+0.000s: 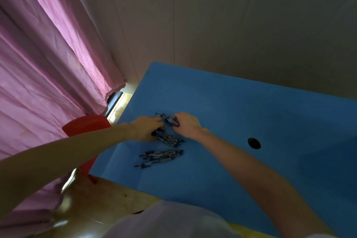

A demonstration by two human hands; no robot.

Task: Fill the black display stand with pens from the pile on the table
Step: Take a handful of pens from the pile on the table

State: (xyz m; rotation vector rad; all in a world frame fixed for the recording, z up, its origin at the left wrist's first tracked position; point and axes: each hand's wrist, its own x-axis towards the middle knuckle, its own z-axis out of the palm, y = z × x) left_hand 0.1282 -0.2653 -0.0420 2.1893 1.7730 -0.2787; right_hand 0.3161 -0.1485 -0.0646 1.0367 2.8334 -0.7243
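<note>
Several dark pens lie in loose groups on the blue table (241, 106). My left hand (146, 127) reaches in from the left, its fingers curled over a bundle of pens (170, 139) beneath it. My right hand (186, 123) is just to the right, fingers pinching another small bundle of pens (167, 119) between the two hands. A third group of pens (162, 155) lies loose nearer to me. No black display stand is in view.
A round hole (254, 143) is in the tabletop to the right. A red stool (87, 125) stands at the table's left edge, beside a pink curtain (48, 63). A pale wall rises behind the table. Tiled floor shows below.
</note>
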